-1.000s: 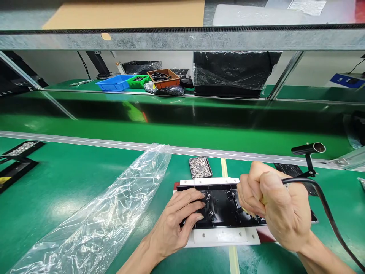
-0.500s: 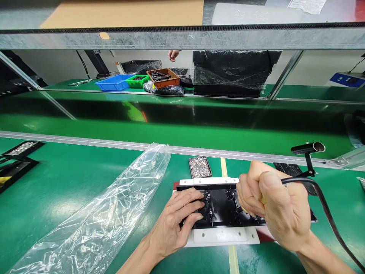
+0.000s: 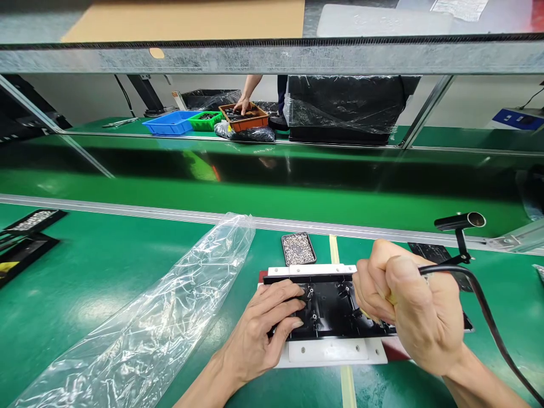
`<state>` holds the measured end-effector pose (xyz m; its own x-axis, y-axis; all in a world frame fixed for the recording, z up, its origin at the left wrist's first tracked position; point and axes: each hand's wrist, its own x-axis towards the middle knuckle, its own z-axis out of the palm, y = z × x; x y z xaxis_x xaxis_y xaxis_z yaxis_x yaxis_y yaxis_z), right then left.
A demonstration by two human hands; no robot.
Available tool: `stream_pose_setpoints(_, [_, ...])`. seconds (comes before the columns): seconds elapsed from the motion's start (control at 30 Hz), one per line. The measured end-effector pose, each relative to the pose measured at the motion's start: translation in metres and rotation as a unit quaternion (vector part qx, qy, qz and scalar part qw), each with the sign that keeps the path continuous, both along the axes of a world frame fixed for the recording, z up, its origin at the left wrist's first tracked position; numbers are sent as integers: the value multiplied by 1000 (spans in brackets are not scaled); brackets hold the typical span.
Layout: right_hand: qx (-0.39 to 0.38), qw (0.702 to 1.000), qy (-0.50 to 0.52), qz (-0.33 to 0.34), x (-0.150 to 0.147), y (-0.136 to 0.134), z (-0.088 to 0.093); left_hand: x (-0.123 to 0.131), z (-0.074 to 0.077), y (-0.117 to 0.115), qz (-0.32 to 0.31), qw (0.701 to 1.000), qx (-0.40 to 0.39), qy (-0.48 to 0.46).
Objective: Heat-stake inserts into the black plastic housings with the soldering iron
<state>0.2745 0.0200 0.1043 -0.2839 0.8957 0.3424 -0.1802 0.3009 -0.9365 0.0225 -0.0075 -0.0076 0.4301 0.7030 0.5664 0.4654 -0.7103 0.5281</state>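
A black plastic panel (image 3: 331, 309) lies in a white jig (image 3: 329, 351) on the green bench. My left hand (image 3: 266, 331) rests on the panel's left end, fingers flat and pressing it down. My right hand (image 3: 410, 306) is closed in a fist round a corded screwdriver, of which only the black cable (image 3: 480, 294) shows; the tool's tip is hidden behind the fist, over the panel's right part. A small black tray of screws (image 3: 298, 249) sits just behind the jig.
A long clear plastic bag (image 3: 161, 317) lies to the left. Black trays (image 3: 25, 232) stand at the far left. A black tool holder (image 3: 459, 224) stands on the right. Across the conveyor, another person's hand (image 3: 243, 105) reaches into an orange bin (image 3: 244, 116) beside green and blue bins.
My hands have stayed put. Across the belt, another person's hand has come down into the orange bin.
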Motion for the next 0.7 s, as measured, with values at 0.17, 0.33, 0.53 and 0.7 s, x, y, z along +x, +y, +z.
stream_pose_setpoints(0.17, [2,1000,-6,3,1,1,0,0,-1,0,2,1000,-1,2])
stream_pose_setpoints(0.33, [-4,1000,-10,8,3,0,-1,0,-3,-1,2,1000,-6,1])
stream_pose_setpoints(0.53, [-20,1000,-9,12,3,-2,-3,0,-4,-1,2,1000,-9,-1])
stream_pose_setpoints(0.7, [-21,1000,-12,13,2,-1,-2,1,-2,0,-4,1000,-9,-6])
